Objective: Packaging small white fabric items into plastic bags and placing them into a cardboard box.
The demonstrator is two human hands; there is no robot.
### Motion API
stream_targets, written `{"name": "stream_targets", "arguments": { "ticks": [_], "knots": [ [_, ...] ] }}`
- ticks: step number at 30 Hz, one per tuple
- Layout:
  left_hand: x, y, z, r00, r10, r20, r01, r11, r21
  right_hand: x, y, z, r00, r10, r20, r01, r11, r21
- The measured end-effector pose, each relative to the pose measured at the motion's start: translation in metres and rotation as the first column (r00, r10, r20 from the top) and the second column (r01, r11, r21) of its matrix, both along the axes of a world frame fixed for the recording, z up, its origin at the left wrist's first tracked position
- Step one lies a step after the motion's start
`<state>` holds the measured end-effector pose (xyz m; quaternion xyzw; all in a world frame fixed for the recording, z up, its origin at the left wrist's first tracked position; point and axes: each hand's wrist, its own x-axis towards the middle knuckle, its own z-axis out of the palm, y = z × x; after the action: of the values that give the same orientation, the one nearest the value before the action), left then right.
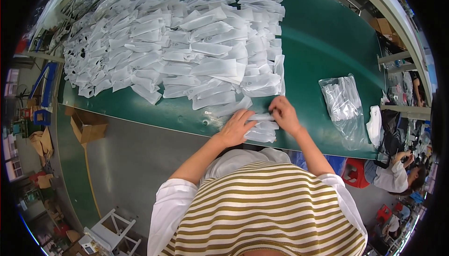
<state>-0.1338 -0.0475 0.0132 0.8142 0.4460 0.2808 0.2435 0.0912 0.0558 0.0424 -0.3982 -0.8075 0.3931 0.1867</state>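
Observation:
A small stack of flat, frosted white plastic packets point(260, 132) lies at the table's near edge, in front of my body. My left hand point(234, 129) rests on the stack's left side, its fingers stretched across the upper packets. At the stack's far right corner is my right hand point(285, 116), with thumb and fingers pinched together. What sits between those fingertips is too small to make out. Just beyond my hands spreads a big heap of similar packets point(213, 49), laid in overlapping rows.
The heap covers the left and middle of the green table point(322, 45). On the right lies a clear bag point(345, 104) of packets beside a white object point(374, 124). An open cardboard box point(89, 126) stands below the left edge. Another person point(395, 176) sits at right.

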Motion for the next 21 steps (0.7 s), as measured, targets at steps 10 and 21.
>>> {"name": "stream_targets", "arguments": {
  "ticks": [10, 21],
  "knots": [
    [0.022, 0.003, -0.008, 0.995, -0.031, 0.091, 0.033, 0.999, -0.021, -0.031, 0.083, -0.019, 0.985, -0.094, 0.147, 0.01, 0.871, 0.491],
    [0.038, 0.024, 0.015, 0.997, 0.083, 0.009, -0.083, 0.985, 0.153, 0.043, -0.005, -0.017, 0.983, -0.173, 0.056, 0.177, 0.982, -0.069]
  ]
}}
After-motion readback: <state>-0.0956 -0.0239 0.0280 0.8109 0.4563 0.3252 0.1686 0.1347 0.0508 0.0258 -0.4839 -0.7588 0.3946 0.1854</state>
